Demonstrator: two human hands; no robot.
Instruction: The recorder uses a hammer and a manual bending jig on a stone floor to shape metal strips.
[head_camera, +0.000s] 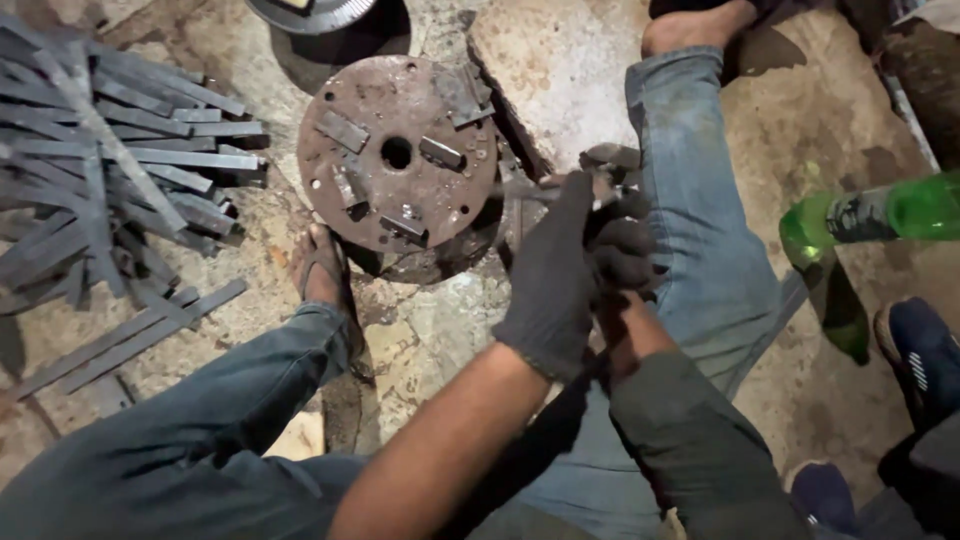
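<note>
Both hands wear dark knitted work gloves and are clasped together over the same object: the left hand (552, 275) is wrapped around the near end of a short, dull grey metal bar or tool handle (607, 158), and the right hand (622, 252) is closed just beside it, against the right thigh in blue jeans (700, 230). Only the far tip of the bar shows beyond the gloves; its full shape cannot be made out. The bar points toward the rusty round steel disc with a centre hole (397, 155), which lies flat on the rough concrete floor (800, 90) just left of the hands, near but not touching them. Several small rectangular grey metal blocks (441, 152) sit on the disc's face. Judged by appearance, the bar is rigid, fairly heavy for its length and possibly gritty, so a full two-handed wrap near its end, as held here, suits it; the gloves should limit slipping. The disc looks thick and heavy, best taken at its rim. A heap of flat grey steel strips (110, 170) lies well apart at the left, and a green plastic bottle (870, 215) lies at the right.
</note>
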